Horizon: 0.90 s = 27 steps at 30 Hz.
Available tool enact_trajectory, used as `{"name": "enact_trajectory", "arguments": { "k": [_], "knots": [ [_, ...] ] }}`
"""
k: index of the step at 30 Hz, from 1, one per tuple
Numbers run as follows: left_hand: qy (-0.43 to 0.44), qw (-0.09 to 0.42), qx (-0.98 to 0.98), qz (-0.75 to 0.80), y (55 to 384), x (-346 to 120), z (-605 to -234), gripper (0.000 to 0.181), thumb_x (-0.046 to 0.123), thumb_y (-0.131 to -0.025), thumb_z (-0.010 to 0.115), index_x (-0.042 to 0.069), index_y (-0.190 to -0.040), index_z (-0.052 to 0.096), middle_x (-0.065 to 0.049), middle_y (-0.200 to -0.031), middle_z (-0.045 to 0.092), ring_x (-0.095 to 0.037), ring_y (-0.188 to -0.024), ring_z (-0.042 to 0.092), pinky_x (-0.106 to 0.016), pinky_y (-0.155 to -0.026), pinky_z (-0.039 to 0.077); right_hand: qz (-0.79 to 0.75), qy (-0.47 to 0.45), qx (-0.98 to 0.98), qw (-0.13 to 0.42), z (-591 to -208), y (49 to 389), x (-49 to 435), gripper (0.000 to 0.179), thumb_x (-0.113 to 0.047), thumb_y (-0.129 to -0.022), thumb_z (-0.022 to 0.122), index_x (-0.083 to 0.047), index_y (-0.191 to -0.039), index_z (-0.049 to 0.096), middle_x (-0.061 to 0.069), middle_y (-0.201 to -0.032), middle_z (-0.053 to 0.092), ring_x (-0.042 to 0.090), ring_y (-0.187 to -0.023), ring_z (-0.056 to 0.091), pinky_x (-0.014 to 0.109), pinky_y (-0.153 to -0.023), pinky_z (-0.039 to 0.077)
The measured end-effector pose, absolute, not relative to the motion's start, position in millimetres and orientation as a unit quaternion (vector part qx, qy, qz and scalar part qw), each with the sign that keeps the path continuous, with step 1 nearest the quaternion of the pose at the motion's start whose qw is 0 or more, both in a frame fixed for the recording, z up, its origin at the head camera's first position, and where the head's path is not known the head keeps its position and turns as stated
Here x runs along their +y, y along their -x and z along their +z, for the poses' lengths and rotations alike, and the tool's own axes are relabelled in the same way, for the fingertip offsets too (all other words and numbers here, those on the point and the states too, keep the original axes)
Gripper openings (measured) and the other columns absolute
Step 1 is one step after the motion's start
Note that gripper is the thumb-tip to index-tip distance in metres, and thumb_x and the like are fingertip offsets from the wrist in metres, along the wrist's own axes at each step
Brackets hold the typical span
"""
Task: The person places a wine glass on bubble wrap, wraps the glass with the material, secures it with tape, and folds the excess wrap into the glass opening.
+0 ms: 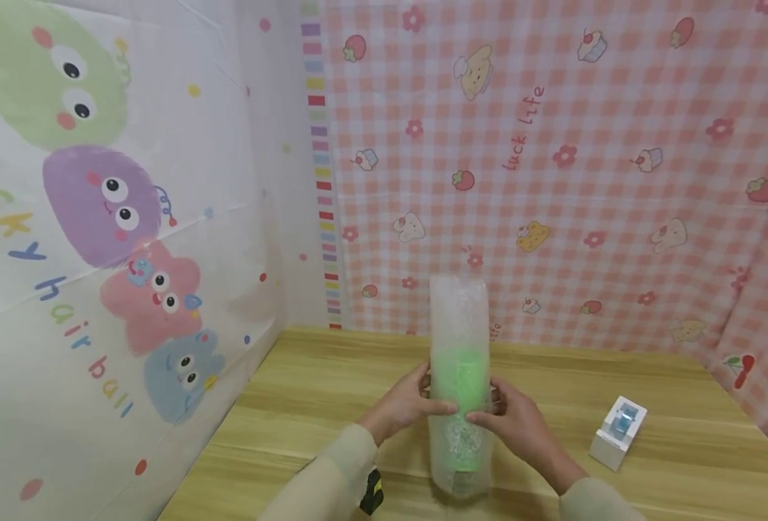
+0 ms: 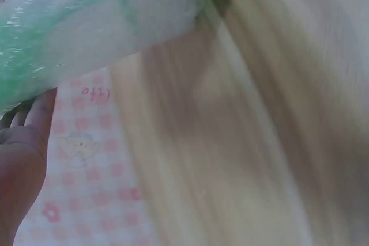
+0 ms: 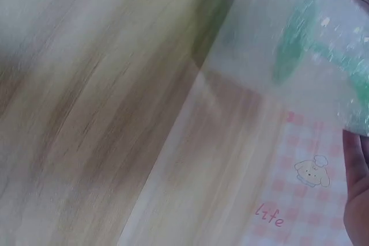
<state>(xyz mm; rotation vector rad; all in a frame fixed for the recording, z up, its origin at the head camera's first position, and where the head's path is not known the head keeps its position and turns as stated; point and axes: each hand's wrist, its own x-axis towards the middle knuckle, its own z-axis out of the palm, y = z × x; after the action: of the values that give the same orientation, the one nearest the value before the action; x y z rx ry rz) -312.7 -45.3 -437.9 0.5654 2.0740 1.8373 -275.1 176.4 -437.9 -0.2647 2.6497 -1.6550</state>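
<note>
A long green object (image 1: 471, 383) shows through the clear bubble wrap (image 1: 460, 311) around it, and the wrap extends past its top end. My left hand (image 1: 406, 399) grips this bundle from the left, thumb across the front. From the other side my right hand (image 1: 523, 422) holds it, its thumb close to the left one; the other fingers go behind the wrap and are partly hidden. Both wrist views show the bundle above the wood-grain tabletop, with part of the left hand (image 2: 23, 159) and right hand (image 3: 356, 194) at the edges.
On the table (image 1: 553, 463) to the right stands a white tape dispenser (image 1: 620, 433) with a blue roll. A small black and yellow item (image 1: 372, 492) lies beside the left sleeve. Behind the table hangs a pink checked cloth (image 1: 553, 195); a white cartoon-printed sheet (image 1: 228, 188) borders the left.
</note>
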Motion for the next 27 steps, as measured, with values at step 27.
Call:
{"name": "enact_trajectory", "arguments": {
  "k": [27],
  "knots": [
    [-0.234,0.103,0.816,0.518,314.8,-39.1,-430.2,0.104,0.019,-0.080,0.085,0.014,-0.158,0.018,-0.006,-0.144,0.047,-0.022,-0.128,0.050,-0.043,-0.105,0.043,-0.470,0.134,0.868,-0.088,-453.7,277.6,168.3,0.077,-0.006,-0.081,0.082,-0.014,-0.146,0.041,0.012,-0.124,0.062,0.032,-0.104,0.067,0.034,-0.081,0.058]
  ]
}}
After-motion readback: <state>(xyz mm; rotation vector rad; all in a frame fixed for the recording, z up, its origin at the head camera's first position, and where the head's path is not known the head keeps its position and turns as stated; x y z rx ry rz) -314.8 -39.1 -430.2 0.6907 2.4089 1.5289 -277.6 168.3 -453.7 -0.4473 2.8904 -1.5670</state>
